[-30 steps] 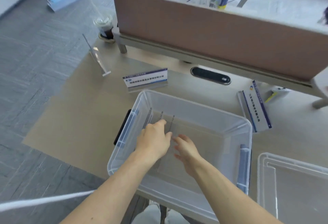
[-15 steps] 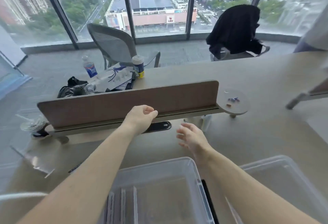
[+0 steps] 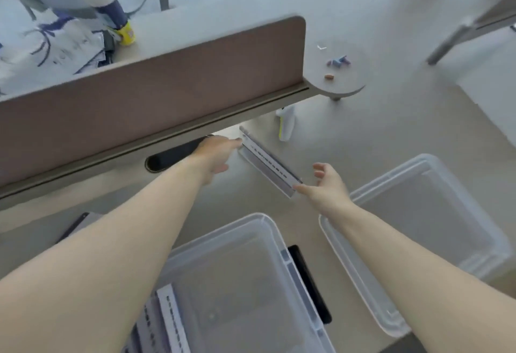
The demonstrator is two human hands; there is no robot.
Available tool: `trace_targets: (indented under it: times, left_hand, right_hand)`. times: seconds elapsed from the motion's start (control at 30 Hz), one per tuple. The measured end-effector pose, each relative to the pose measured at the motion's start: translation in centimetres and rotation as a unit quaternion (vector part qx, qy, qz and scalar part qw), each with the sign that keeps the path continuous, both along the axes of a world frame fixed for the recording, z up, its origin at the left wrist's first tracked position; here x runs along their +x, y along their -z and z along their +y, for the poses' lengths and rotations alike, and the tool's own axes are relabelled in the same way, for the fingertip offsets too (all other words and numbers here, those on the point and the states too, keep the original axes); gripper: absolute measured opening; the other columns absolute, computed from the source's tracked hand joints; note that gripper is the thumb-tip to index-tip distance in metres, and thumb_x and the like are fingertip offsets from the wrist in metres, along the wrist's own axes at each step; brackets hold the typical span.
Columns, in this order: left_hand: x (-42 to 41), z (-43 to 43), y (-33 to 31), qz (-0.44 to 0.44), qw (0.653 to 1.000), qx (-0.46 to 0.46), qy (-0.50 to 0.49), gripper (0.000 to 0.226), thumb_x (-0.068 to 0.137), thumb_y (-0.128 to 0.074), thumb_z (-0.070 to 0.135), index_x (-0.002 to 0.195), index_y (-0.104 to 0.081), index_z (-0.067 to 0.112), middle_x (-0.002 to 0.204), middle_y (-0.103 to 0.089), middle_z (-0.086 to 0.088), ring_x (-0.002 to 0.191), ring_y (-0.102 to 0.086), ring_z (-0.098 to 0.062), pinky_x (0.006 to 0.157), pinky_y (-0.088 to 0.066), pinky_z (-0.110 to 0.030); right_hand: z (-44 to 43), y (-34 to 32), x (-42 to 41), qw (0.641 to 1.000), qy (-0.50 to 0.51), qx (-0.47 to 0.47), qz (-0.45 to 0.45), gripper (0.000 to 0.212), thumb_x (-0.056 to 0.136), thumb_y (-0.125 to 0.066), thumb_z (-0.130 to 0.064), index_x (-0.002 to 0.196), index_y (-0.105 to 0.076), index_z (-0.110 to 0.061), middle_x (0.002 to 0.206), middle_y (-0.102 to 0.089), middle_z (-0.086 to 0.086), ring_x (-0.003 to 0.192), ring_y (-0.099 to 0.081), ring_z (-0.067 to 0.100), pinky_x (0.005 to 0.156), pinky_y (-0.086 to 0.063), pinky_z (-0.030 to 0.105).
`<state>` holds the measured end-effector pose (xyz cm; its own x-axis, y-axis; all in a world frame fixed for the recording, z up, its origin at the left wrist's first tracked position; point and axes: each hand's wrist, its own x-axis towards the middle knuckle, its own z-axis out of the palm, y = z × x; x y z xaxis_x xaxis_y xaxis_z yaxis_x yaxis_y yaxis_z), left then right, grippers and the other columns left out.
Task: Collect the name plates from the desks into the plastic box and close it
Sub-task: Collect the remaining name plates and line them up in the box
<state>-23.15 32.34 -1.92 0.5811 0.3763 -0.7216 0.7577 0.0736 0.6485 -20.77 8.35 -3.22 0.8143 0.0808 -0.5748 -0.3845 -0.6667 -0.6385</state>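
A white name plate (image 3: 268,164) with a blue edge lies slanted on the beige desk, just in front of the brown divider. My left hand (image 3: 217,154) grips its far end and my right hand (image 3: 326,185) touches its near end with thumb and fingertips, so the plate is held between them. The clear plastic box (image 3: 262,217) stands open near the desk's front edge, under my arms. Several name plates (image 3: 170,316) stand on edge at its left side. Its clear lid (image 3: 325,227) lies flat to the right of the box.
The brown divider (image 3: 167,81) runs across the desk behind the plate, with a dark cable slot (image 3: 164,158) below it. A round shelf (image 3: 349,84) with small bits sits at its right end. A white-yellow object (image 3: 286,123) lies nearby. A bottle (image 3: 111,9) and papers (image 3: 55,45) sit beyond.
Both hands left the box and reached forward to the right-hand name plate, now held at its two ends. The view swung up to the windows, then back down to the desk.
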Motion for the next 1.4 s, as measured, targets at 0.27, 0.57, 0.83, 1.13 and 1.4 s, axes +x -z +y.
trace_targets:
  times: [0.27, 0.57, 0.83, 1.13, 1.4]
  left_hand:
    - [4.5, -1.1, 5.5, -0.029, 0.998, -0.009, -0.048, 0.044, 0.091, -0.063, 0.008, 0.131, -0.057, 0.026, 0.132, -0.054, 0.004, 0.112, -0.054, -0.015, 0.091, -0.051, -0.032]
    - [-0.3, 0.0, 8.1, -0.007, 0.976, 0.194, 0.102, 0.012, 0.082, -0.082, 0.019, 0.079, -0.07, 0.021, 0.08, -0.073, 0.004, 0.072, -0.062, -0.02, 0.062, -0.043, -0.025]
    - [-1.6, 0.6, 4.8, -0.094, 0.978, 0.181, 0.043, 0.011, 0.082, -0.084, 0.015, 0.084, -0.073, 0.016, 0.089, -0.079, -0.004, 0.084, -0.072, -0.021, 0.086, -0.054, -0.034]
    - [-9.2, 2.6, -13.8, -0.283, 0.936, 0.195, -0.07, 0.007, 0.088, -0.078, 0.008, 0.085, -0.075, 0.014, 0.083, -0.081, 0.001, 0.077, -0.074, -0.012, 0.072, -0.057, -0.022]
    - [-21.9, 0.3, -23.3, -0.364, 0.882, 0.228, -0.192, 0.008, 0.083, -0.08, 0.017, 0.076, -0.076, 0.019, 0.073, -0.076, 0.001, 0.07, -0.068, -0.013, 0.07, -0.055, -0.025]
  right_hand:
    - [1.3, 4.7, 1.9, 0.999, -0.039, -0.026, -0.01, 0.036, 0.084, -0.072, -0.01, 0.119, -0.071, -0.016, 0.114, -0.073, 0.004, 0.103, -0.068, 0.021, 0.081, -0.045, 0.021]
    - [-0.1, 5.8, 5.6, 0.998, 0.006, -0.026, -0.053, 0.021, 0.087, -0.069, -0.011, 0.105, -0.078, -0.019, 0.095, -0.076, 0.009, 0.095, -0.071, 0.026, 0.078, -0.048, 0.025]
    - [0.6, 2.8, 5.3, 0.992, -0.017, 0.0, -0.126, 0.007, 0.087, -0.066, -0.008, 0.087, -0.073, -0.01, 0.081, -0.074, 0.015, 0.076, -0.065, 0.029, 0.056, -0.038, 0.015]
    - [3.5, -11.1, 3.0, 0.942, -0.134, 0.2, -0.233, 0.021, 0.092, -0.069, -0.031, 0.093, -0.067, -0.01, 0.082, -0.074, 0.002, 0.08, -0.072, 0.014, 0.079, -0.059, 0.042]
    - [5.4, -21.5, -5.0, 0.878, -0.228, 0.329, -0.263, 0.028, 0.097, -0.067, -0.014, 0.082, -0.054, 0.005, 0.08, -0.058, 0.026, 0.067, -0.05, 0.01, 0.066, -0.044, 0.021]
